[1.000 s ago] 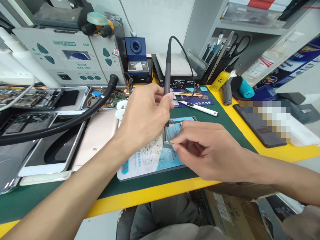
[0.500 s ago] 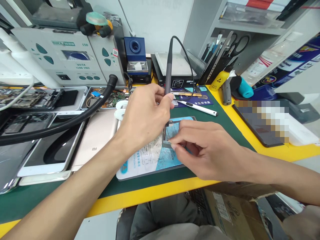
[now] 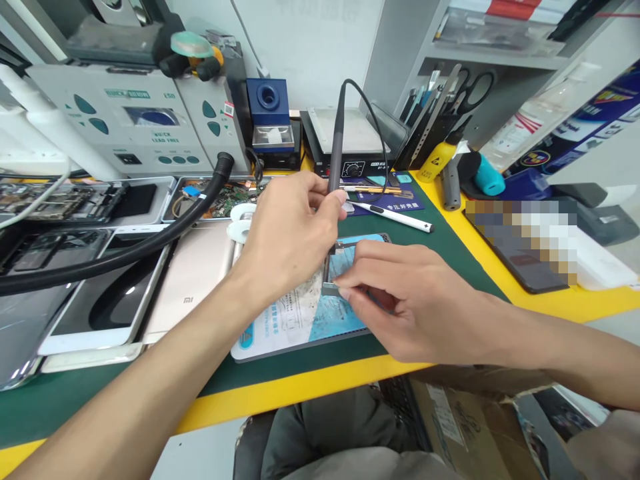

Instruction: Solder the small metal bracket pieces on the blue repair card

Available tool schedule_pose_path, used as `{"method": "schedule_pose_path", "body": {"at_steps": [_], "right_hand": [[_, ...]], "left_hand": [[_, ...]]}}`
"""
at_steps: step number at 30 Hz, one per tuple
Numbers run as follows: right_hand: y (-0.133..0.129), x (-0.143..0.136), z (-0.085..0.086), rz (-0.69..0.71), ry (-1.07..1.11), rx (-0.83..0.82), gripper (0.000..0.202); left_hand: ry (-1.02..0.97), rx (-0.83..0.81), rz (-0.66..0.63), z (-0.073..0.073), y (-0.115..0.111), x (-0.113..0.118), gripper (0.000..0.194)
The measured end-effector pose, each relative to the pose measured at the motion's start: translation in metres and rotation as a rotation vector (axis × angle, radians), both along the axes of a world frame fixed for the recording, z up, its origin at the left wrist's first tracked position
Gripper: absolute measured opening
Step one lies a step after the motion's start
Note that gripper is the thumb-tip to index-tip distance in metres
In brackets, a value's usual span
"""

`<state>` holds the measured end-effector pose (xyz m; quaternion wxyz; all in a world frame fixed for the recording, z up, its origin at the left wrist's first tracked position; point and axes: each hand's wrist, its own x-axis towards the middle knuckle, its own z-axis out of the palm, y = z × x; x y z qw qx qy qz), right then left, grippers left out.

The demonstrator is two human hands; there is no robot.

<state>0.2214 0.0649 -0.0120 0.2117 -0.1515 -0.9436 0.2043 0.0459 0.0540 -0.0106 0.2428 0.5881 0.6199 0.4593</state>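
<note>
My left hand is closed around a dark soldering iron, held nearly upright with its cord looping from the top. The iron's lower end points down to a small grey metallic strip. My right hand pinches that strip between thumb and fingertips; its exact kind is hard to make out. Whether the tip touches the strip, I cannot tell. Under both hands lies a blue-and-white printed pad, its pale part stained. A white pen-like tool lies just beyond my right hand.
Several phones and opened phone boards lie at left, including a pink phone back. A black hose crosses over them from a grey hot-air station. Behind stands a small hotplate. A yellow bottle and dark phone are at right.
The view has shifted very slightly. Both hands keep nearly the same pose, with the soldering iron and the grey strip still held.
</note>
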Motion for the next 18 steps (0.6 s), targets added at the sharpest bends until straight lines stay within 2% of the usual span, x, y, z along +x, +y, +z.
{"method": "schedule_pose_path", "body": {"at_steps": [18], "right_hand": [[0.0047, 0.0035, 0.0028, -0.008, 0.029, -0.079, 0.015]], "left_hand": [[-0.012, -0.003, -0.008, -0.0002, -0.0002, -0.0015, 0.016]]}}
